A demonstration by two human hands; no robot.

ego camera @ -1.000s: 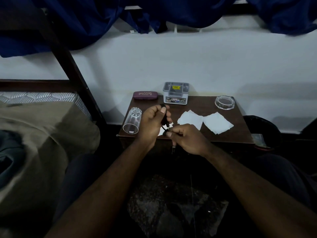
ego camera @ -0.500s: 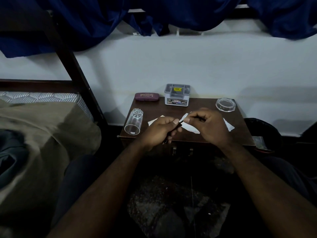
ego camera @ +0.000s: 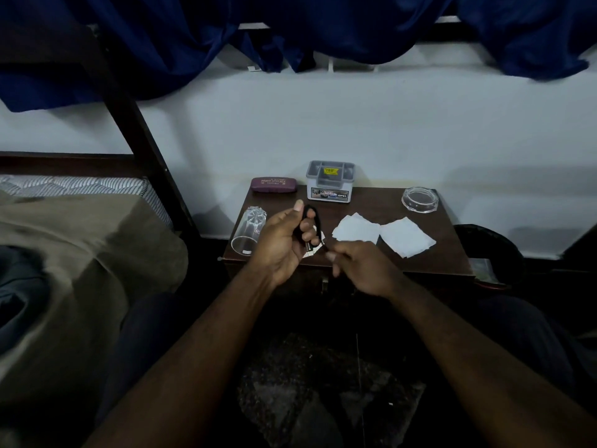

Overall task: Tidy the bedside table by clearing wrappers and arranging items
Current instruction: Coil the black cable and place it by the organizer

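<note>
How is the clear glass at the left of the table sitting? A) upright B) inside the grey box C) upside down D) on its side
D: the glass lies on its side on the table, its open rim facing the camera.

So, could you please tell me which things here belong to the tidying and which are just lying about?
Part of the job: black cable gripped by the left hand, right hand blurred at its end; white papers; glass on its side; glasses case; grey box; clear dish; table; probably the bin.
Just about: blanket; blue curtain.
</note>
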